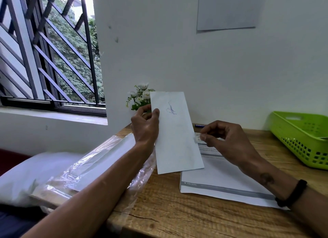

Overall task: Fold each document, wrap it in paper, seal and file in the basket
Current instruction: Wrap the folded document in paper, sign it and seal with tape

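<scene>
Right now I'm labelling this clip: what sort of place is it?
Probably a home or small office desk: a wooden table against a wall, printed papers, a green filing basket and a barred window.

Both forearms are bare, no sleeves showing anywhere. The right wrist has a black band (292,193) wrapped round it, and just past that there's a small dark tattoo-like mark (266,178) on the forearm. Left hand (144,126) and right hand (229,140) have no rings or gloves.
</scene>
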`<state>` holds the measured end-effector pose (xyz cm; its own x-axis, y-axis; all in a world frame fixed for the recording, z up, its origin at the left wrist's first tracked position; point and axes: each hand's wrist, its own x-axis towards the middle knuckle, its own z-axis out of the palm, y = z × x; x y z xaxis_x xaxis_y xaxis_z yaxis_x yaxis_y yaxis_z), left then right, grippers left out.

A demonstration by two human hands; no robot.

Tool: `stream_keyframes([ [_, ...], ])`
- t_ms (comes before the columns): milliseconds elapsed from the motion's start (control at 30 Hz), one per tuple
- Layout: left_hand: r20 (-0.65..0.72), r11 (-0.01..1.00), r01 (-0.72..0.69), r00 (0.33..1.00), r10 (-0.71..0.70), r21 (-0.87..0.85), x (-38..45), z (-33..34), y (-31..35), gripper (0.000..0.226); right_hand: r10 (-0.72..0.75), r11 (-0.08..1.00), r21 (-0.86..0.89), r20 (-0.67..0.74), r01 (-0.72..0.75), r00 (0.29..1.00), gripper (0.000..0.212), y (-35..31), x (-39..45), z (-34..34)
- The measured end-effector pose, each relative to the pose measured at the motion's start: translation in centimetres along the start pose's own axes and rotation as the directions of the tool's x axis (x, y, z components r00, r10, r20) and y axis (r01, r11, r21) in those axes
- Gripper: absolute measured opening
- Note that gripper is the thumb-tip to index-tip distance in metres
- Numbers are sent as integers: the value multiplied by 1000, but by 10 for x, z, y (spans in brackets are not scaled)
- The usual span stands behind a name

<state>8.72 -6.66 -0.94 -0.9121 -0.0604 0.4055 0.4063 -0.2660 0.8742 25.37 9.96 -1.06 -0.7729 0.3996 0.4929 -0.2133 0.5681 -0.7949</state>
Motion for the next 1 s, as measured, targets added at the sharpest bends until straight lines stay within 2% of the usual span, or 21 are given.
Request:
stream_keyframes([
  [200,-24,999,42,999,-42,-2,3,-2,-2,27,0,998,66,33,-3,999,9,-3,-2,3],
  [433,-30,998,29,999,-28,57,2,-3,-1,27,-84,995,-53,106,90,991,14,-7,-6,6],
  [567,-62,992,-13,998,21,127,1,-5,2,26,-82,996,-25,83,84,993,13,-8,-6,9],
  [767,-58,989,-24,998,32,144,2,-5,0,28,4,998,65,9,-5,1000,15,-8,-6,5],
  [1000,-96,987,-68,992,83,148,3,-7,3,23,-38,999,-13,11,38,999,16,-8,-8,7],
])
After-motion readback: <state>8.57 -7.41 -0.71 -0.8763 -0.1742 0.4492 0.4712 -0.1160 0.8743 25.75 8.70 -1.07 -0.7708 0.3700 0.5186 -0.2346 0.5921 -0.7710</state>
